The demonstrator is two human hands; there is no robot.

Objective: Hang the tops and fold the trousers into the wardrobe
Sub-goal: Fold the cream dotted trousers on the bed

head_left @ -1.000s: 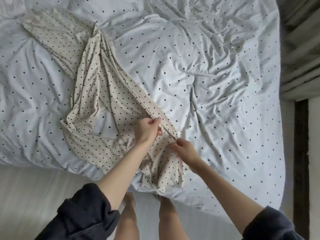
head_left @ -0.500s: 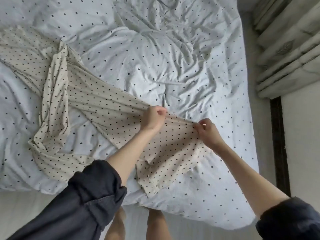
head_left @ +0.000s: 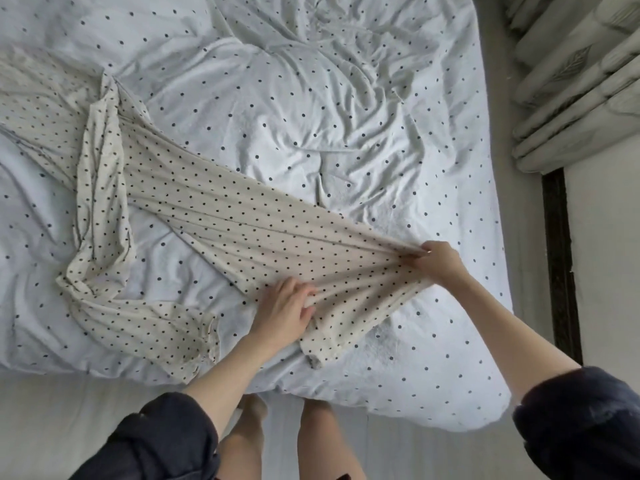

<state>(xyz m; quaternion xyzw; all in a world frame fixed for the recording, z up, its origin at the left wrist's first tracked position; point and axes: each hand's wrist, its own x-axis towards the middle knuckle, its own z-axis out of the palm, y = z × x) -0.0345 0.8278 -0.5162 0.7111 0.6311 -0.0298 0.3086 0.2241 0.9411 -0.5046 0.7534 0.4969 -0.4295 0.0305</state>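
Garment: cream trousers [head_left: 221, 216] with small dark dots, lying on the bed, spread from the far left to the near right.
Upper leg: runs as a flat, taut band from the far left down to the near right; ribbed folds fan toward the right end.
Lower leg: bunched and twisted at the left, looping down to the near edge of the bed, its hem crumpled just left of the left forearm.
Right hand [head_left: 440, 263]: at the near right end of the taut band; fingers curled tight, pinching the gathered edge of the cloth.
Left hand [head_left: 284, 311]: on the same band, near its lower edge, left of the right hand; fingers bent and pressing into the cloth, thumb tucked against a fold. Whether it truly grips or only presses, cannot tell for certain; a fold appears caught between thumb and fingers.
Sleeves: dark sleeve cuffs [head_left: 166, 441] pushed up on both forearms.
Bed [head_left: 311, 98]: white duvet with sparse dark dots, heavily creased, filling most of the view.
Legs: the person's bare legs [head_left: 322, 441] stand at the near edge of the bed.
Floor: pale floor [head_left: 52, 420] at near left.
Curtain: pale pleated curtain [head_left: 575, 84] at far right, with a dark vertical strip [head_left: 561, 271] below it.
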